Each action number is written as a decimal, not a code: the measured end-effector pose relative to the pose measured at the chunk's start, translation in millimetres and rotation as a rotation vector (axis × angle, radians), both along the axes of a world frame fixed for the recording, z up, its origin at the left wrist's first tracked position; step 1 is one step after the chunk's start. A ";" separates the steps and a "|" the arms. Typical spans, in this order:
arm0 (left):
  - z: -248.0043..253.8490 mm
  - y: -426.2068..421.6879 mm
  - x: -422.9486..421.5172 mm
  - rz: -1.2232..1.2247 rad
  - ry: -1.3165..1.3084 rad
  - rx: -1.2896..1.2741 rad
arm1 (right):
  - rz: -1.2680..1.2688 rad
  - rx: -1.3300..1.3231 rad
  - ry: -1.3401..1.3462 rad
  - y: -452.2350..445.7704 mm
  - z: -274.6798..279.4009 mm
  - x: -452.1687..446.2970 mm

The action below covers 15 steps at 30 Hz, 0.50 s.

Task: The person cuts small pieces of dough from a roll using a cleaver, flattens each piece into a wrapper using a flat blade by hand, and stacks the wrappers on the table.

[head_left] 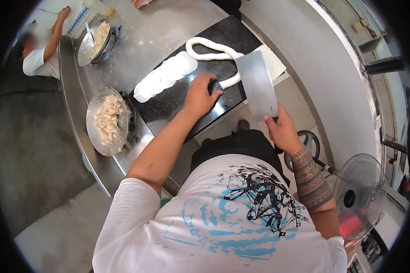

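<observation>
My right hand (284, 129) is closed round the handle of a broad cleaver (258, 86), its blade reaching over the right side of a black stone slab (168, 119). On the slab, a long white dough rope (209, 42) bends in a loop, part of it hidden behind the blade. My left hand (199, 96) rests low over the slab beside the rope's near end, thumb and fingers apart. Left of that hand, a row of overlapping flat white dough pieces (165, 77) lies across the slab.
A lined bowl of pale filling (107, 120) stands at the left of the metal table (146, 27). Farther back is a second bowl of filling (95, 43) with a spoon. A person (41, 57) is at the far left. A standing fan (357, 198) is at my right.
</observation>
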State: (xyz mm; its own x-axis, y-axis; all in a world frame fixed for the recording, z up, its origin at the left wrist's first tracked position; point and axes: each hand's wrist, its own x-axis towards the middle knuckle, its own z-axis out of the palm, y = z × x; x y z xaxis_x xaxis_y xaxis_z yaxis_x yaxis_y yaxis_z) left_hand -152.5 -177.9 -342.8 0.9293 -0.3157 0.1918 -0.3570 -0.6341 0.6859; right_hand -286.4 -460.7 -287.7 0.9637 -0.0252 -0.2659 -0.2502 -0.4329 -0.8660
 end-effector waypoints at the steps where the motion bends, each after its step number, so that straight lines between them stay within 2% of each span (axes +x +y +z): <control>1: -7.8 -8.4 -1.4 0.002 -0.022 0.022 | 0.094 -0.195 -0.167 -4.7 -7.7 10.2; 2: -14.9 -15.7 -0.8 -0.001 -0.020 0.015 | 0.187 -0.387 -0.337 -7.8 -12.5 17.5; 6: -16.5 -33.4 -9.8 0.007 -0.016 0.043 | 0.394 -0.608 -0.188 2.6 27.1 37.2; 8: -18.5 -36.8 -11.9 0.031 -0.029 0.058 | 0.453 -0.673 -0.211 5.0 32.4 38.3; 15: -16.4 -37.6 -18.8 0.139 0.014 -0.045 | 0.462 -0.643 -0.170 16.8 4.2 51.6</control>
